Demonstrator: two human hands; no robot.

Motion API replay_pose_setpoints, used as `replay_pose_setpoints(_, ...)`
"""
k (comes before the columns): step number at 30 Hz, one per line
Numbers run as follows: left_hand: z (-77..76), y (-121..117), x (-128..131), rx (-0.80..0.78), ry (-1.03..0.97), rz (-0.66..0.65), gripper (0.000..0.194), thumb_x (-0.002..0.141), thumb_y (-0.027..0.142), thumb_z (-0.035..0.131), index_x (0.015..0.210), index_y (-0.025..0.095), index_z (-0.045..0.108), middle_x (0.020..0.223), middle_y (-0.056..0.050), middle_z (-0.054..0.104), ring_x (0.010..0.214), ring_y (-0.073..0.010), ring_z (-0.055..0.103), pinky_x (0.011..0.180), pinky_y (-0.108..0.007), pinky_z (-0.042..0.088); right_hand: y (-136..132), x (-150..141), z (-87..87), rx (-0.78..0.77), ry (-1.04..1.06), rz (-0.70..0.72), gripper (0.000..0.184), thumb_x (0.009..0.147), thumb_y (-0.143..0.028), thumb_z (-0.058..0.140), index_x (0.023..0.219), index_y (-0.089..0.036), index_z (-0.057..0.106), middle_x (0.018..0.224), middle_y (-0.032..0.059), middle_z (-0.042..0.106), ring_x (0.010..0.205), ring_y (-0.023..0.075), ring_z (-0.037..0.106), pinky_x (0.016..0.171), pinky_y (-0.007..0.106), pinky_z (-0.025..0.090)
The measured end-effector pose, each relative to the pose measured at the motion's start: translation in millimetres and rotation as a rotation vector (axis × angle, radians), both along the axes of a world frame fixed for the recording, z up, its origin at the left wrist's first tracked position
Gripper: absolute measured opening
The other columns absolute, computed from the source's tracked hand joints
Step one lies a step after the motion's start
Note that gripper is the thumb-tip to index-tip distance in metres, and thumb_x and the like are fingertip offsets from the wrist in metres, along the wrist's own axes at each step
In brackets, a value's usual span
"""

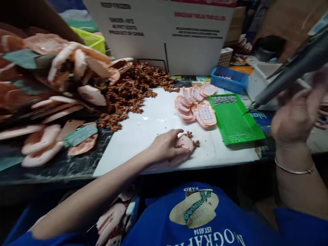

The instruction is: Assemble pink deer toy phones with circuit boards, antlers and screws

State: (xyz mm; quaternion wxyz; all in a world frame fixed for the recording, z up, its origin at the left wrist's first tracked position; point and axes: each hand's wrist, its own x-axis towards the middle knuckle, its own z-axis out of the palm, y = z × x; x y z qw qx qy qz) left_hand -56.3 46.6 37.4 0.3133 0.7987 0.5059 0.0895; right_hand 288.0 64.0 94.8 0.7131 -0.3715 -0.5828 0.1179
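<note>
The pink piece [186,142] lies on the white board [143,136] near the counter's front edge, its long axis seemingly slanting away and rightward, brown prongs [195,144] at its far right end. The left hand [169,147], nearer, half curls over it, thumb and fingers pinning it; well apart to the right, the blurred right hand [294,118] looks closed round a dark driver [289,73], its tip slanting down-left over the green tray [232,128].
</note>
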Motion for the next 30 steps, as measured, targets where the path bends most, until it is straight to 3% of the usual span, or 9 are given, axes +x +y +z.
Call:
replay_pose_setpoints(2, 4.2, 5, 7, -0.128, -0.055, -0.007, 0.068, 0.069, 0.060, 0.074, 0.121, 0.017, 0.062, 0.104, -0.010, 0.070, 0.091, -0.0281, 0.065, 0.076, -0.034, 0.049, 5, 1, 6.1, -0.098, 0.007, 0.139, 0.030, 0.088, -0.042, 0.065, 0.118, -0.045, 0.063, 0.121, -0.0011, 0.066, 0.122, 0.0260, 0.059, 0.094, 0.044, 0.053)
replay_pose_setpoints(5, 7.6, 5, 15, -0.264, -0.227, 0.059, 0.053, 0.069, 0.060, 0.075, 0.099, 0.017, 0.065, 0.088, -0.006, 0.069, 0.079, -0.0239, 0.063, 0.065, -0.030, 0.047, 12, 7, 8.4, -0.140, -0.055, 0.240, 0.038, 0.081, -0.040, 0.076, 0.117, -0.041, 0.062, 0.114, 0.0008, 0.070, 0.106, 0.0241, 0.067, 0.084, 0.040, 0.057)
replay_pose_setpoints(12, 1.7, -27, 64, -0.725, -0.916, 0.235, 0.041, 0.074, 0.039, 0.080, 0.103, 0.019, 0.058, 0.092, -0.003, 0.070, 0.081, -0.0161, 0.065, 0.072, -0.025, 0.051, 3, 6, 8.4, -0.186, -0.060, 0.339, 0.046, 0.069, -0.041, 0.086, 0.110, -0.033, 0.067, 0.094, -0.0016, 0.068, 0.085, 0.0181, 0.067, 0.073, 0.034, 0.058)
replay_pose_setpoints(15, -5.1, -37, 90, -0.911, -1.050, 0.293, 0.038, 0.075, 0.035, 0.079, 0.103, 0.018, 0.058, 0.088, -0.003, 0.070, 0.074, -0.0148, 0.066, 0.069, -0.025, 0.053, -3, 0, 5.1, -0.289, 0.048, 0.367, 0.046, 0.072, -0.044, 0.081, 0.113, -0.032, 0.065, 0.079, -0.0036, 0.061, 0.065, 0.0157, 0.065, 0.062, 0.034, 0.057)
replay_pose_setpoints(20, -10.9, -37, 114, -0.940, -1.115, 0.346, 0.039, 0.073, 0.029, 0.080, 0.103, 0.016, 0.060, 0.083, -0.003, 0.070, 0.068, -0.0135, 0.065, 0.065, -0.024, 0.054, 2, -8, -17.2, -0.187, 0.105, 0.225, 0.028, 0.080, -0.037, 0.078, 0.105, -0.030, 0.066, 0.062, -0.0083, 0.054, 0.044, 0.0101, 0.051, 0.046, 0.029, 0.046)
replay_pose_setpoints(24, -10.7, -35, 119, -0.923, -1.100, 0.362, 0.039, 0.072, 0.030, 0.081, 0.103, 0.016, 0.060, 0.084, -0.002, 0.070, 0.068, -0.0124, 0.064, 0.065, -0.023, 0.053, 9, -13, -34.2, -0.104, 0.112, 0.161, 0.026, 0.081, -0.037, 0.077, 0.103, -0.032, 0.065, 0.060, -0.0094, 0.054, 0.042, 0.0103, 0.050, 0.045, 0.029, 0.044)
replay_pose_setpoints(30, -7.0, -36, 119, -0.913, -1.097, 0.396, 0.039, 0.071, 0.030, 0.082, 0.101, 0.018, 0.061, 0.082, -0.001, 0.070, 0.068, -0.0132, 0.064, 0.065, -0.024, 0.053, 12, -11, -43.1, -0.109, 0.130, 0.138, 0.023, 0.083, -0.036, 0.076, 0.102, -0.032, 0.064, 0.061, -0.0090, 0.056, 0.043, 0.0112, 0.051, 0.048, 0.030, 0.045)
